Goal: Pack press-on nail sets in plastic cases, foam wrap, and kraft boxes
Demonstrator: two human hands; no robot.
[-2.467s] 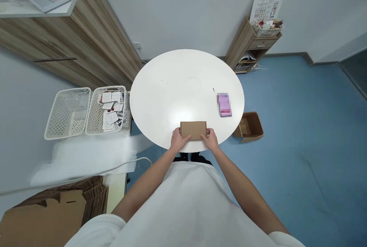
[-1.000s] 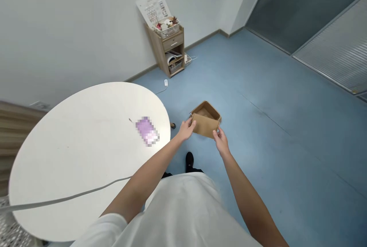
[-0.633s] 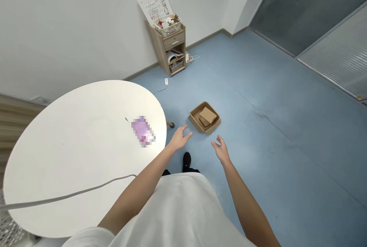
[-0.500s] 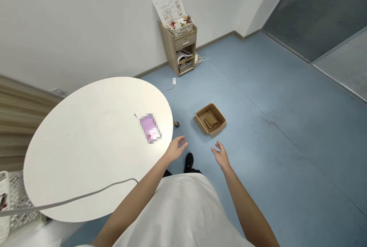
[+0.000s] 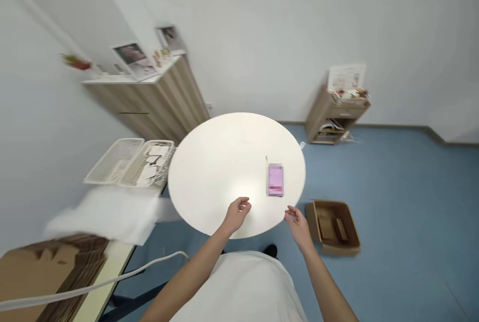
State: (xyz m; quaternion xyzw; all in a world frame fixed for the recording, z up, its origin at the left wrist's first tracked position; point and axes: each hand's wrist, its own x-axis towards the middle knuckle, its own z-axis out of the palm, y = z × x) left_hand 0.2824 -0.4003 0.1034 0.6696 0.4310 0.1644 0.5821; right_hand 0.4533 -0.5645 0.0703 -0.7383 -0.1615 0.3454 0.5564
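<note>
My left hand (image 5: 237, 214) hovers over the near edge of the round white table (image 5: 213, 167), fingers loosely curled and holding nothing. At the table's right near edge my right hand (image 5: 298, 220) is open and empty too. A pink blurred object (image 5: 275, 180) lies on the table just beyond my hands. On the blue floor to the right sits an open cardboard box (image 5: 333, 219) with small brown boxes lying inside it.
Two white mesh baskets (image 5: 129, 161), one holding cards, stand on a side surface at left. Flat cardboard sheets (image 5: 48, 272) are stacked at the lower left. A wooden cabinet (image 5: 157, 97) lines the wall, and a small wooden shelf unit (image 5: 335, 115) stands at back right.
I carried the small brown box from the table to the floor box and let it go there. Both hands came back empty and my view swung back to the table.
</note>
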